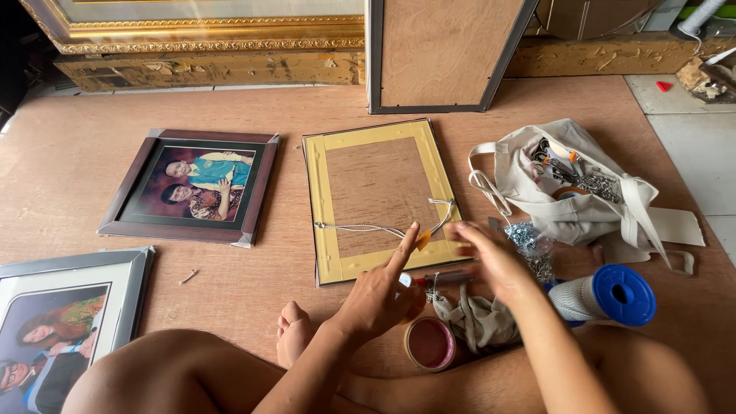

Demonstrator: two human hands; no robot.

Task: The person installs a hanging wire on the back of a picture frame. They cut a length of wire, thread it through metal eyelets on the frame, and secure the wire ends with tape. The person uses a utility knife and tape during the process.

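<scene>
**Face-down frame, hands over its lower edge**

The face-down frame (379,201), taped yellow round its back board, lies on the wooden floor (69,161) with its long axis running away from the person, its top tipped slightly left. A cord (383,228) crosses its lower half. The left hand (381,295) points its forefinger at the bottom edge, a small orange bit at the fingertip. The right hand (491,257) is blurred; its grip cannot be told. A canvas bag (571,188) lies right.
</scene>
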